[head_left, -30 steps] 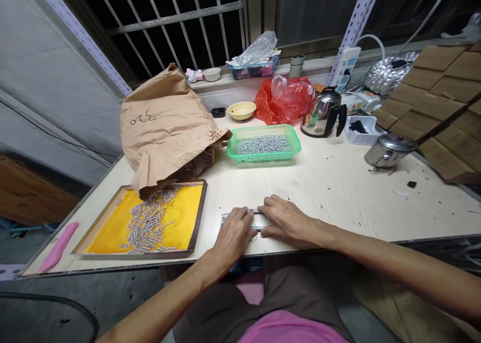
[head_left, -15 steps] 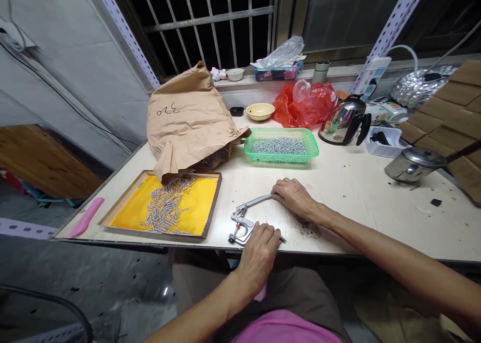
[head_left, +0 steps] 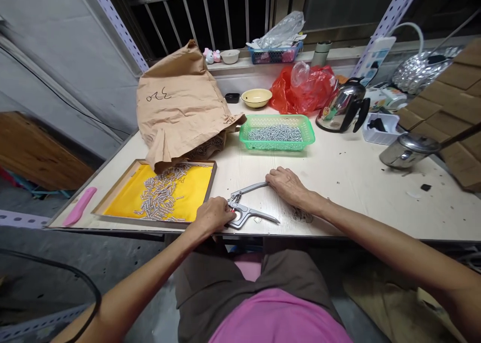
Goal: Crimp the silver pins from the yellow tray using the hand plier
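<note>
A grey pair of spring-loaded hand pliers [head_left: 251,213] lies near the table's front edge, its two handles spread apart. My left hand [head_left: 215,214] is closed around its head end, by a small red ring, and hides most of the jaw. The fingers of my right hand [head_left: 286,184] are curled at the tip of the upper handle. Just left of my left hand is a shallow tray [head_left: 212,179] with a yellow lining. Small silvery metal pins [head_left: 160,195] are heaped on the lining.
A brown paper bag [head_left: 180,107] leans over the tray's back edge. Behind the pliers stands a green basket [head_left: 276,145] with more metal pieces. A kettle [head_left: 340,107] and a metal pot [head_left: 406,152] stand to the right. A pink object [head_left: 79,207] lies at the left corner.
My left hand has moved left from the lower handle to the pliers' head, uncovering that handle. My right hand stays at the upper handle's tip. The view has tilted slightly down.
</note>
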### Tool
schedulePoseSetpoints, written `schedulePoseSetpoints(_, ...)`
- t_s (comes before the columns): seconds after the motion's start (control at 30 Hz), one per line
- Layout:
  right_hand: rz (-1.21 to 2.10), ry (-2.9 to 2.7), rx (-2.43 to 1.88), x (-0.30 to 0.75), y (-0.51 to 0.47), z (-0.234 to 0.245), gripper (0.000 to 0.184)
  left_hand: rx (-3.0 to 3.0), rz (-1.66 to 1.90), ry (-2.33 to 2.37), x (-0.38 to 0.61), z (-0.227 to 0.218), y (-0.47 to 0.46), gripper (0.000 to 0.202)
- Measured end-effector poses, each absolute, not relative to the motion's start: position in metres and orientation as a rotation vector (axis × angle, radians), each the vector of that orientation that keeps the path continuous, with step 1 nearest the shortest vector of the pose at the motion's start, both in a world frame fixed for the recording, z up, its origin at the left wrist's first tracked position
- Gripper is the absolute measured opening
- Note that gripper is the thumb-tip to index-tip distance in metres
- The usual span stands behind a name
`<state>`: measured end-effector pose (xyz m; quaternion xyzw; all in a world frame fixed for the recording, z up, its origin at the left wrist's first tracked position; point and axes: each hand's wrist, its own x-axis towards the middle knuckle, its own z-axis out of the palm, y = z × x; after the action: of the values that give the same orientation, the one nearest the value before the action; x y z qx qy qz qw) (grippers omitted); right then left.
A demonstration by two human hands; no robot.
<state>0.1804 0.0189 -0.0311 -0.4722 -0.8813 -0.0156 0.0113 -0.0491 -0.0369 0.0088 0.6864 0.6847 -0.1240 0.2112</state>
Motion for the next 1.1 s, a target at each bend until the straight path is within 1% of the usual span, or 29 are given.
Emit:
schedulePoseSetpoints(0.1, -0.027, -2.754, -1.478, 0.179, 0.018, -0.028, 0.022, 1.962, -0.384, 1.883, -0.046, 0.011, -0.03, 0.016)
schedulePoseSetpoints(0.2, 0.02, -2.737, -1.493, 0.176, 0.016, -0.024, 0.018, 2.008, -0.402, 1.904, -0.052, 0.018, -0.03, 0.014)
schedulePoseSetpoints(0.3, 0.052, -2.702, -1.462, 0.172, 0.018, -0.027, 0.017, 2.026, -0.328, 2.007, -0.066, 0.027, -0.027, 0.014)
schedulePoseSetpoints(0.43, 0.038, -2.651, -1.447, 0.167, 0.026, -0.04, 0.017, 1.909, -0.028, 2.018, -0.071, 0.036, -0.006, 0.017)
schedulePoseSetpoints(0.53, 0.025, -2.615, -1.44, 0.165, 0.028, -0.048, 0.016, 1.769, 0.235, 1.923, -0.046, 0.049, 0.022, 0.024)
schedulePoseSetpoints(0.67, 0.031, -2.601, -1.458, 0.165, 0.025, -0.05, 0.016, 1.831, 0.775, 1.72, -0.001, 0.085, 0.059, 0.03)
schedulePoseSetpoints(0.7, 0.041, -2.602, -1.465, 0.166, 0.024, -0.049, 0.016, 1.862, 0.878, 1.679, 0.006, 0.095, 0.066, 0.031)
schedulePoseSetpoints(0.77, 0.061, -2.604, -1.467, 0.166, 0.021, -0.045, 0.015, 1.98, 0.969, 1.668, 0.006, 0.111, 0.074, 0.033)
schedulePoseSetpoints(0.83, 0.061, -2.603, -1.481, 0.167, 0.019, -0.041, 0.015, 2.129, 0.945, 1.717, -0.013, 0.116, 0.076, 0.03)
schedulePoseSetpoints(0.9, 0.058, -2.613, -1.495, 0.167, 0.016, -0.038, 0.017, 2.226, 0.806, 1.841, -0.047, 0.112, 0.071, 0.026)
schedulePoseSetpoints(1.0, 0.066, -2.623, -1.495, 0.169, 0.013, -0.036, 0.021, 2.172, 0.408, 2.13, -0.109, 0.094, 0.053, 0.023)
schedulePoseSetpoints(1.1, 0.084, -2.619, -1.457, 0.17, 0.01, -0.037, 0.022, 2.039, 0.035, 2.297, -0.155, 0.074, 0.034, 0.022)
